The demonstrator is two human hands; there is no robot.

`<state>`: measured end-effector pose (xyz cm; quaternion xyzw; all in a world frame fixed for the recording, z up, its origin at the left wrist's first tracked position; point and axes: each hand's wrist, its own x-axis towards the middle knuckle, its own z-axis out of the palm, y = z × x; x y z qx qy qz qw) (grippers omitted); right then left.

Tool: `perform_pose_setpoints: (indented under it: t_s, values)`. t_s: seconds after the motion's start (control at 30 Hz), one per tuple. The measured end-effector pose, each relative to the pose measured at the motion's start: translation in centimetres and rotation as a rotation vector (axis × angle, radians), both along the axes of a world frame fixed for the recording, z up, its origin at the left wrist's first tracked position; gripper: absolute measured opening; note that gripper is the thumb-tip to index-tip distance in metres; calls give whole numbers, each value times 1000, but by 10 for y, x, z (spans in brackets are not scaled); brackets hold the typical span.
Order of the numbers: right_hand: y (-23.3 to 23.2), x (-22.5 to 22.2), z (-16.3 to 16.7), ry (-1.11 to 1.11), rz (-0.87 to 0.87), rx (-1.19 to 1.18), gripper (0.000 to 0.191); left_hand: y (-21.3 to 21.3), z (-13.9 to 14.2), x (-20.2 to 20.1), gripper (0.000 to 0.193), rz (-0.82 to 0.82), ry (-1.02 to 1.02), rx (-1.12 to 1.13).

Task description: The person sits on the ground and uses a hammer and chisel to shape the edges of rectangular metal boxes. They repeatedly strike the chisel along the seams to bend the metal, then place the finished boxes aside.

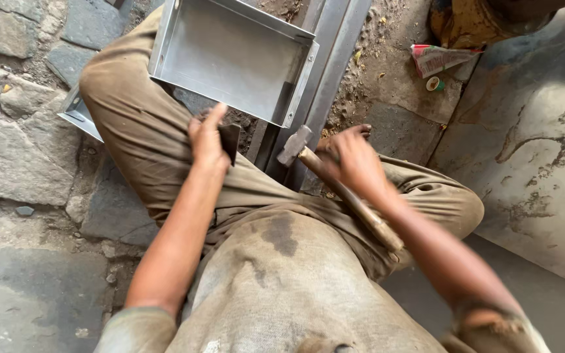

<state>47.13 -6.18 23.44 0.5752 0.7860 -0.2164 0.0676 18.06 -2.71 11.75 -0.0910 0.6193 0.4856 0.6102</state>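
Observation:
My right hand grips a hammer by its wooden handle; the steel head hovers over a long metal rail. My left hand rests on my left knee and holds a small dark flat piece. Just beyond it lies a shallow rectangular sheet-metal tray with folded rims, resting partly on my leg and on the rail. I sit cross-legged in dusty brown trousers.
A second bit of sheet metal pokes out from under my left thigh. Rough stone paving lies to the left, a smooth stained slab to the right. A crumpled wrapper and a small cap lie at the upper right.

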Motion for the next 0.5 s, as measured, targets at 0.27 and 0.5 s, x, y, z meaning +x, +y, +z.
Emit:
perform_pose_setpoints:
  t_s: [0.27, 0.5]
  values:
    - [150, -106, -78, -560, 360, 89, 27, 24, -50, 19, 75, -43, -61, 64]
    - [136, -99, -81, -389, 249, 131, 21, 23, -33, 10, 56, -145, -128, 130]
